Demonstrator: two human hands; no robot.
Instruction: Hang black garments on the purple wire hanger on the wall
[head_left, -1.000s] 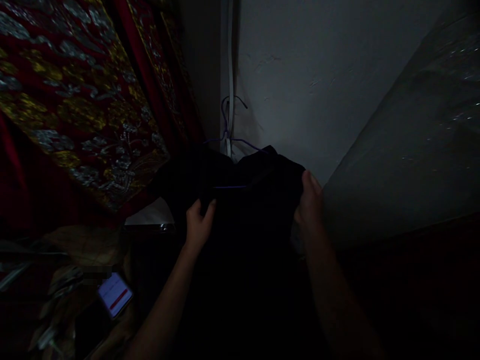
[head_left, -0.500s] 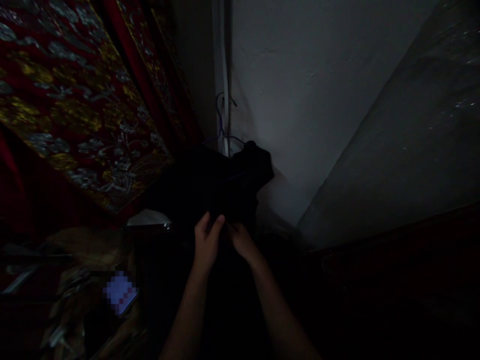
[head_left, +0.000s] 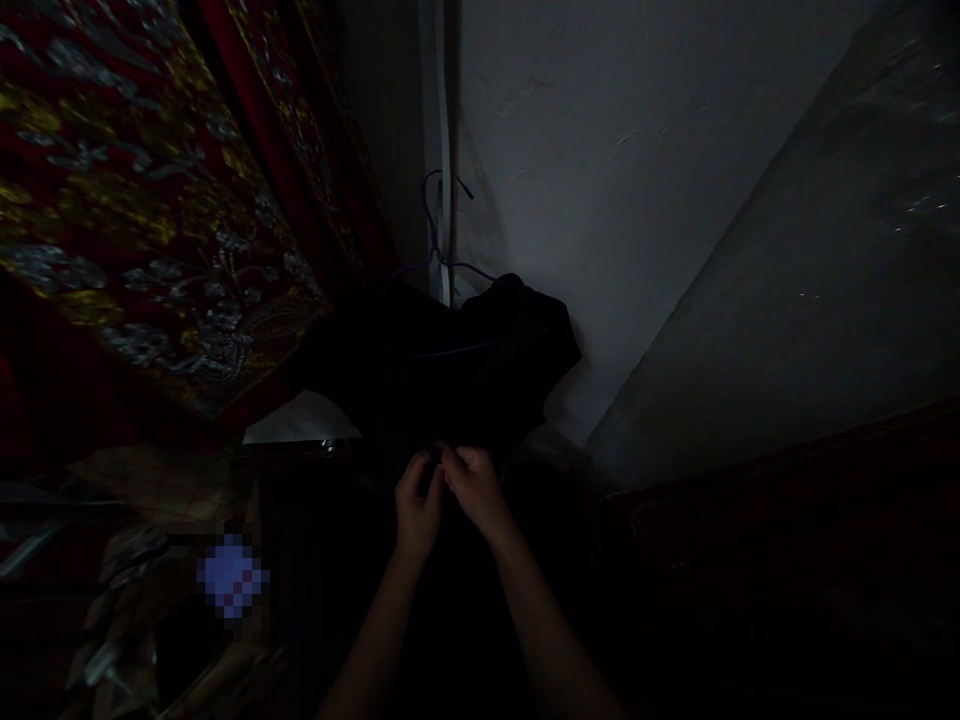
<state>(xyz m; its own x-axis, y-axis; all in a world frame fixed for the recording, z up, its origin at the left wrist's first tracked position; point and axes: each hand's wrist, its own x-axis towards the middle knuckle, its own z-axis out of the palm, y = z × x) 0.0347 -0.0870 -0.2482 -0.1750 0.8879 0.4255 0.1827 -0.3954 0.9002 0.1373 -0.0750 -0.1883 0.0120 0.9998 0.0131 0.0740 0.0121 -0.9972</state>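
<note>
Down at chest height on a black garment, two hands are working super close together, tips nearly meeting at the front of the cloth. Left hand: thumb and forefinger curve toward each other with a small dark gap between them, so not spread wide, not fully pressed together either. Right hand: fingers curled in, thumb up close to the forefinger, tips right beside the left thumb. Is there fabric pinched in either one? Honestly can't tell, it's black on black down there.

The garment hangs off a purple wire hanger against the corner, neck end up toward the hook, long axis running from the hook down toward the person. Lower end just melts into the dark. The hanger's bottom bar shows as a thin line across the neck opening, and the hook's tip bends off to the right.

Head count: one garment, one hanger, two hands, one lit screen (pixelated) off to the lower left. Also a red cloth with gold and silver embroidery up left, and a pale strip running up the wall behind the hook.
</note>
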